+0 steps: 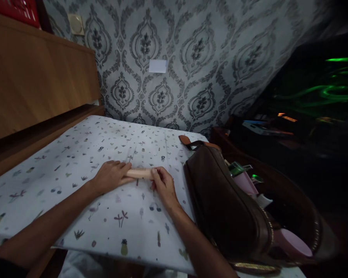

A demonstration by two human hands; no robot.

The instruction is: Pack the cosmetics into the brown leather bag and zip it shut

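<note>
A small peach-coloured tube (139, 173) lies level just above the patterned white tablecloth (84, 154). My left hand (111, 176) is closed round its left end. At the other end my right hand (162, 184) pinches the tube between fingers and thumb. Both hands rest near the middle of the table. What kind of tube it is cannot be made out in the dim light.
A brown leather handbag (226, 208) lies open at the right of the table, with pink items (292, 242) and small bottles (237, 168) showing inside. A wooden headboard (37, 77) stands at the left. Patterned wallpaper (191, 46) is behind. Dark clutter fills the far right.
</note>
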